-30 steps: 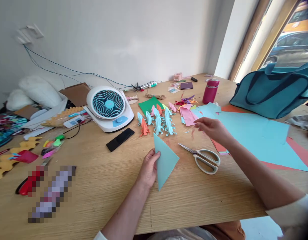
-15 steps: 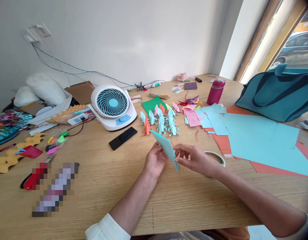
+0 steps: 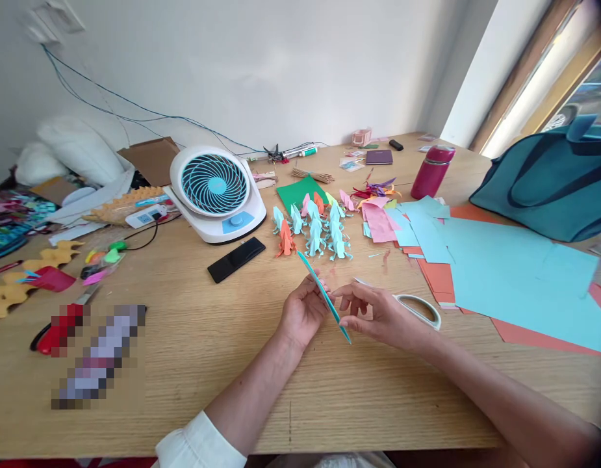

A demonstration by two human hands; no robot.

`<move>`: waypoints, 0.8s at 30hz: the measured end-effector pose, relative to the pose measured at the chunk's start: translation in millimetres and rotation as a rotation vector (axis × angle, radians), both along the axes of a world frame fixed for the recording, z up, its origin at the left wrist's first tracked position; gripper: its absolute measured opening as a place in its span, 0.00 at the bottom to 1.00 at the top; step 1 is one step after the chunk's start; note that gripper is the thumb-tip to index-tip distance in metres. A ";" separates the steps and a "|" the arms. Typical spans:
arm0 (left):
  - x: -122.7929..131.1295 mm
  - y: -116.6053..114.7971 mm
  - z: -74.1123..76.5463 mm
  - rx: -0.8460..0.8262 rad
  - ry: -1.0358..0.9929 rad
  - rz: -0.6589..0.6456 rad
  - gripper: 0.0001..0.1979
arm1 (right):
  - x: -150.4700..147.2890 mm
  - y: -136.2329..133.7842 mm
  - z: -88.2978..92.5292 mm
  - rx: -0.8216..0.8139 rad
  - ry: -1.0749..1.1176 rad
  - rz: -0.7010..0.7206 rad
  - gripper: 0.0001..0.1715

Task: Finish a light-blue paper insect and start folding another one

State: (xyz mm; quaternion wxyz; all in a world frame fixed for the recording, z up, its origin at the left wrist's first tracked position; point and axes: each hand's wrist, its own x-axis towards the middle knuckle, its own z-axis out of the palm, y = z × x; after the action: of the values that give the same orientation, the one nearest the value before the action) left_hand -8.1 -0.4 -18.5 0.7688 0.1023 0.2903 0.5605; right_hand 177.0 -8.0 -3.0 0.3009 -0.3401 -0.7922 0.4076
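Note:
A folded light-blue paper triangle (image 3: 323,294) stands nearly edge-on above the wooden table (image 3: 193,351). My left hand (image 3: 303,313) grips its left face with closed fingers. My right hand (image 3: 378,313) pinches its right side near the lower tip. Just beyond the hands stands a cluster of small folded paper figures (image 3: 312,231), mostly light blue with a few orange and pink ones. White-handled scissors (image 3: 417,310) lie right behind my right hand.
Large light-blue sheets (image 3: 505,266) over orange ones (image 3: 439,276) cover the right side. A teal bag (image 3: 548,179), red bottle (image 3: 431,172), white desk fan (image 3: 215,195), black phone (image 3: 236,259) and green sheet (image 3: 300,193) stand around. Craft clutter fills the left edge.
My right hand came back from the paper stack to the triangle and now holds it together with the left. The triangle turned from flat-facing to nearly edge-on.

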 end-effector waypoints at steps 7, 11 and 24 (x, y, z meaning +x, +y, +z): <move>0.2 -0.3 -0.2 0.029 0.059 0.006 0.05 | -2.0 -3.2 4.3 0.064 -0.029 -0.014 0.13; 3.2 -1.0 6.8 0.115 0.093 0.054 0.12 | -9.4 -7.9 2.5 0.123 -0.070 -0.163 0.05; -26.7 4.8 10.8 0.181 0.103 -0.040 0.34 | 4.9 5.8 0.6 0.594 -0.244 -0.361 0.09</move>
State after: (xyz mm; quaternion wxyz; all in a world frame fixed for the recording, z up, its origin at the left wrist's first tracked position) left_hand -34.8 4.4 -7.6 0.7515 0.2058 0.2755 0.5630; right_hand 181.9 -2.2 -2.4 0.3570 -0.4183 -0.8333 0.0569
